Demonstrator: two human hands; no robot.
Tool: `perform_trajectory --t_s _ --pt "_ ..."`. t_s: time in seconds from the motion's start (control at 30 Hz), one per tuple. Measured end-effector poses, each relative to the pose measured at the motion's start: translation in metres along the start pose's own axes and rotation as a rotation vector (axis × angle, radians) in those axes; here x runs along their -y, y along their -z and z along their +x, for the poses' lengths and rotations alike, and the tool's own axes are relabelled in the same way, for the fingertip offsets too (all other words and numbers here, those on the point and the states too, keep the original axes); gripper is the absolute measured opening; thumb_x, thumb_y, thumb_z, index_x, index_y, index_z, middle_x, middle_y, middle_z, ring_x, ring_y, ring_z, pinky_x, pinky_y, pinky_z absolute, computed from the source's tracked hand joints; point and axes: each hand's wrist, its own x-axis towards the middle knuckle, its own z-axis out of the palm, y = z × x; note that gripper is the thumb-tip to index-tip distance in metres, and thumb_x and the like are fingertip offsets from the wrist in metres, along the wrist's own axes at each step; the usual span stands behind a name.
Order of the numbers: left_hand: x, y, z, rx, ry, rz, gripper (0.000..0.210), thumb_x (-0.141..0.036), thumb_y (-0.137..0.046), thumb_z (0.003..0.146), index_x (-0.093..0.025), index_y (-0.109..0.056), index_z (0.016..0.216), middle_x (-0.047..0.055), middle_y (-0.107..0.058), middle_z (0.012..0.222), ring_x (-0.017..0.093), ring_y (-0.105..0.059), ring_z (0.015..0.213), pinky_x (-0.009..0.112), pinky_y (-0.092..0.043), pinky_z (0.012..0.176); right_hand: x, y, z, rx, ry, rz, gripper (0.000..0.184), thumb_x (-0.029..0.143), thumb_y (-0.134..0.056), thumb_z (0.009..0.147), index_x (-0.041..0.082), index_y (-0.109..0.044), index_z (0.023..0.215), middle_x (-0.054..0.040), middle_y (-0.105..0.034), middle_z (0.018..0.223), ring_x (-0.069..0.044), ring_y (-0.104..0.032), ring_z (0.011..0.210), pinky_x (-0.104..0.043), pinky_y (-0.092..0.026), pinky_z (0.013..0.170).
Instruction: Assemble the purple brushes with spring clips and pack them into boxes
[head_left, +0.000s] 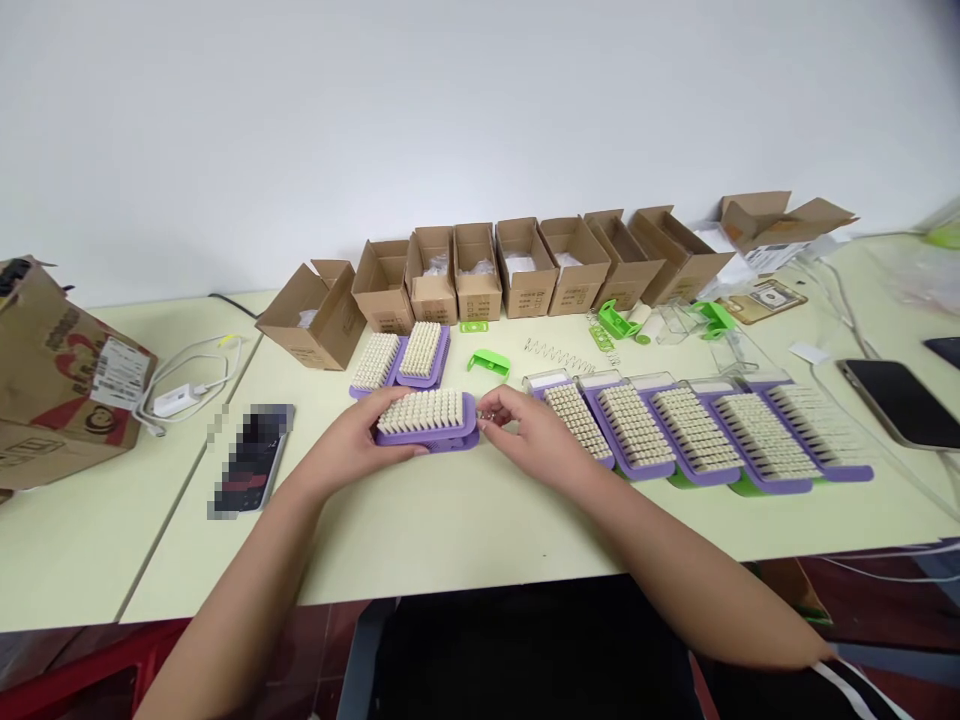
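Observation:
My left hand [356,440] grips a purple brush head [421,415] with rows of cream bristle tufts facing up, held just above the table. At its right end, the fingers of my right hand [525,430] are pinched on something small, thin and metallic-looking that I cannot make out. Behind the held brush head lie two similar ones [422,350]. A green plastic part [489,363] sits just beyond my hands. To the right stands a row of several purple brushes [637,430] with green parts beneath and clear covers behind.
Open cardboard boxes [427,280] line the wall, some with plastic bags inside. A long coil spring [559,355], more green parts [619,320] and clear covers [679,320] lie behind the row. Phones [255,455] lie left and right. A larger carton [75,380] and white cable [195,390] are far left.

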Motion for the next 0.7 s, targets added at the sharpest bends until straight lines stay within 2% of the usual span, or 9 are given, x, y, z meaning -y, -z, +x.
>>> perform_trajectory --t_s 0.13,0.23,0.33,0.43,0.5,0.53,0.57,0.63,0.7 --pt "0.006 0.003 -0.029 0.044 -0.019 0.123 0.072 -0.056 -0.085 0.088 -0.029 -0.057 0.149 0.013 -0.066 0.150 0.037 -0.064 0.137 0.053 -0.056 0.114 -0.005 -0.018 -0.001 0.063 0.024 -0.175 0.006 0.023 -0.066 0.100 0.028 -0.065 0.103 -0.0049 -0.076 0.103 -0.026 -0.073 0.093 -0.042 -0.055 0.081" --pt "0.013 0.002 -0.047 0.036 -0.055 0.225 0.069 -0.054 -0.082 0.091 -0.031 -0.055 0.150 0.013 -0.066 0.149 0.037 -0.064 0.136 0.053 -0.055 0.113 -0.008 -0.033 -0.003 0.070 0.059 -0.203 0.009 0.021 -0.067 0.099 0.030 -0.067 0.100 -0.0049 -0.075 0.099 -0.030 -0.073 0.091 -0.046 -0.057 0.081" --pt "0.017 0.001 -0.057 0.045 -0.072 0.320 0.071 -0.056 -0.079 0.093 -0.032 -0.053 0.154 0.013 -0.065 0.149 0.038 -0.062 0.137 0.055 -0.053 0.114 -0.003 -0.035 -0.006 0.115 0.102 -0.224 0.010 0.023 -0.069 0.099 0.031 -0.071 0.105 -0.0062 -0.076 0.104 -0.033 -0.073 0.102 -0.051 -0.060 0.088" --pt "0.009 -0.001 -0.058 0.038 -0.065 0.389 0.092 -0.062 -0.079 0.091 -0.033 -0.037 0.168 0.015 -0.058 0.158 0.041 -0.055 0.146 0.060 -0.046 0.121 0.013 -0.011 -0.004 0.092 0.183 -0.376 0.017 0.030 -0.070 0.102 0.029 -0.073 0.119 -0.0100 -0.074 0.126 -0.035 -0.067 0.124 -0.056 -0.056 0.106" --pt "-0.005 -0.005 -0.053 0.014 -0.108 0.411 0.109 -0.067 -0.081 0.087 -0.032 -0.027 0.174 0.016 -0.050 0.166 0.044 -0.045 0.154 0.064 -0.034 0.130 0.024 0.016 0.007 0.047 0.241 -0.536 0.025 0.033 -0.068 0.104 0.026 -0.073 0.127 -0.0119 -0.072 0.132 -0.036 -0.063 0.131 -0.058 -0.052 0.113" --pt "-0.013 -0.008 -0.048 0.014 -0.147 0.413 0.109 -0.068 -0.081 0.087 -0.032 -0.027 0.174 0.016 -0.049 0.167 0.044 -0.041 0.158 0.065 -0.026 0.133 0.027 0.031 0.016 0.052 0.274 -0.624 0.028 0.033 -0.068 0.104 0.026 -0.072 0.131 -0.0124 -0.072 0.133 -0.036 -0.061 0.133 -0.057 -0.050 0.114" --pt "-0.022 -0.012 -0.042 0.020 -0.196 0.408 0.103 -0.066 -0.080 0.089 -0.032 -0.031 0.173 0.014 -0.050 0.166 0.043 -0.039 0.159 0.065 -0.018 0.136 0.028 0.044 0.028 0.071 0.308 -0.713 0.034 0.030 -0.069 0.102 0.024 -0.071 0.135 -0.0134 -0.071 0.135 -0.037 -0.058 0.136 -0.057 -0.049 0.115" --pt "-0.038 -0.023 -0.027 0.058 -0.265 0.400 0.078 -0.056 -0.074 0.096 -0.035 -0.046 0.166 0.011 -0.061 0.156 0.041 -0.042 0.158 0.067 -0.006 0.137 0.024 0.063 0.055 0.173 0.329 -0.919 0.054 0.021 -0.069 0.098 0.024 -0.062 0.151 -0.0145 -0.065 0.149 -0.039 -0.053 0.141 -0.056 -0.047 0.114" --pt "-0.050 -0.037 -0.013 0.111 -0.307 0.396 0.058 -0.044 -0.071 0.099 -0.033 -0.059 0.155 0.010 -0.071 0.140 0.039 -0.049 0.152 0.069 -0.007 0.136 0.012 0.069 0.083 0.266 0.300 -1.136 0.071 0.011 -0.066 0.093 0.023 -0.053 0.162 -0.0171 -0.059 0.158 -0.040 -0.053 0.140 -0.053 -0.048 0.107"
